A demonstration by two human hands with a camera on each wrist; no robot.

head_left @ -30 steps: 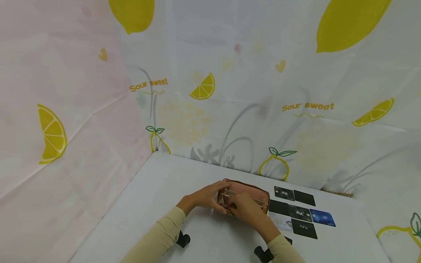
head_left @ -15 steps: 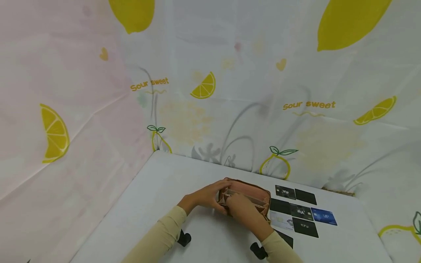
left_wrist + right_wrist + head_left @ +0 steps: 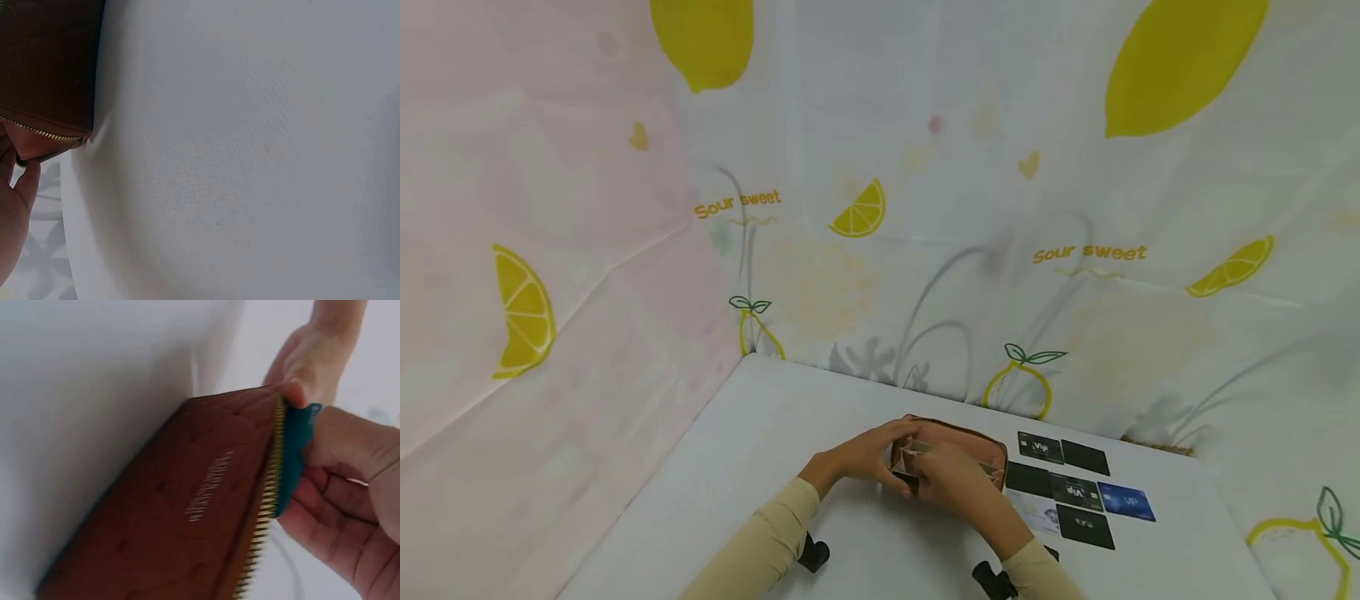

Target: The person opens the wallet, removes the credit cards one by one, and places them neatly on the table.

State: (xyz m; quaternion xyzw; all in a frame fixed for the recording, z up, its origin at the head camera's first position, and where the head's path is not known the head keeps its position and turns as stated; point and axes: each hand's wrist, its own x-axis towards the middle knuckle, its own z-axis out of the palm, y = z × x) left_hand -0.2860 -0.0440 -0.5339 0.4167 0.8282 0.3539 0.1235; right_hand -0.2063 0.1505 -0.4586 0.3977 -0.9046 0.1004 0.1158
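A brown quilted zip wallet stands unzipped on the white table, its pink lining and divided pockets facing up. My left hand grips its left end, thumb at the front and fingers at the back. In the left wrist view, only part of that hand shows beside the wallet's zipped corner. My right hand is at the wallet's opening. The right wrist view shows its thumb and fingers pinching a teal card that juts out past the gold zipper. The card's lower part is hidden inside the wallet.
Right of the wallet, several cards lie flat, among them a blue card, a whitish card and a black Vip card. A lemon-print sheet hangs behind the white table. Black wrist mounts sit under both forearms.
The head view has shifted slightly. My left hand keeps its hold on the wallet. My right hand stays at the opening with small finger shifts, and a dark edge now shows at the wallet's left front.
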